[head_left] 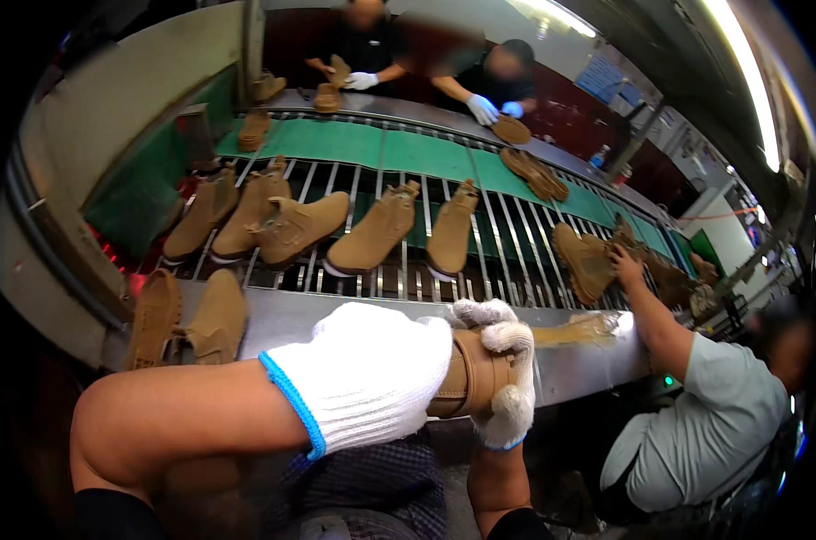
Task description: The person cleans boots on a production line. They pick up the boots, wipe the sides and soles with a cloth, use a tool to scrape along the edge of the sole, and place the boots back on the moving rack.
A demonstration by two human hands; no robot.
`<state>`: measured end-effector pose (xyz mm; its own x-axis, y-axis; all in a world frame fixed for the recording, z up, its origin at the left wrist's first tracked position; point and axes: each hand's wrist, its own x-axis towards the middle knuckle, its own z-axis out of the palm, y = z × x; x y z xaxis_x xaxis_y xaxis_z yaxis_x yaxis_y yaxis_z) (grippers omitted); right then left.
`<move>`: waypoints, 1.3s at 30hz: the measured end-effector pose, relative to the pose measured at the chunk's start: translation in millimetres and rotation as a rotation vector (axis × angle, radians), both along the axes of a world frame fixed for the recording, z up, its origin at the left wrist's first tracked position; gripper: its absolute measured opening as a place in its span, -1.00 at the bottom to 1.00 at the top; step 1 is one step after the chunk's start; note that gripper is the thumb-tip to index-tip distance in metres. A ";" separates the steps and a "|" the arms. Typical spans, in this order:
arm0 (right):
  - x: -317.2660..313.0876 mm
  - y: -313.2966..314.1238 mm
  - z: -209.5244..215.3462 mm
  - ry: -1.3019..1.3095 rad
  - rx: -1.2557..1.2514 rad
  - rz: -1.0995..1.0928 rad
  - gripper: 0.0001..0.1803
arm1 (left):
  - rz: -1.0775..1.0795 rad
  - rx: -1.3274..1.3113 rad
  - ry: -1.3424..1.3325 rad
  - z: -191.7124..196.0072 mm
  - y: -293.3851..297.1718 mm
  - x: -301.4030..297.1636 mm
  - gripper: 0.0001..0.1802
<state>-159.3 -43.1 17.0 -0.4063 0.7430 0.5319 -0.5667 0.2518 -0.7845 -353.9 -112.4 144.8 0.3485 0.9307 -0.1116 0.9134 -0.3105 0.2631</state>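
- Just below the frame's center, the tan boot [476, 369] lies between the left hand [381, 373] and the right hand [513, 405].
- Right fingers clamp round it; left fingers are hidden, their grip unclear.
- Knit gloves [363, 400] could slip on its surface, letting it twist.
- Its visible part looks smooth, seamed.

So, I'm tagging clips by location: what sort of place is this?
Likely a footwear factory's production line: tan ankle boots rest on a long bed of metal bars, and a blue-gloved worker beyond it handles a flat brown sole-like piece.
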 end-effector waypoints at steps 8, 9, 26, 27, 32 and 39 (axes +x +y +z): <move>51.1 -24.0 -14.8 0.015 -0.045 -0.171 -0.62 | -0.145 0.451 -0.495 -51.6 -10.8 -1.9 -0.21; 49.6 -30.1 -16.3 0.022 -0.024 -0.182 -0.64 | -0.143 0.516 -0.519 -59.2 -17.0 -0.4 -0.21; 62.2 -88.6 13.2 -0.356 0.412 -0.090 -0.77 | -0.458 0.328 -0.737 -80.3 -59.8 -13.6 -0.40; 64.7 -95.4 10.0 -0.364 0.387 -0.035 -0.78 | -0.484 0.309 -0.730 -83.0 -65.2 -11.3 -0.46; 85.6 -133.7 -21.6 -0.333 0.267 0.182 -0.77 | -0.566 0.397 -0.566 -114.2 -112.1 12.7 -0.69; 95.2 -213.7 -56.2 -0.437 -0.535 -0.430 -0.44 | -0.667 0.455 -0.422 -161.4 -156.0 24.7 -0.75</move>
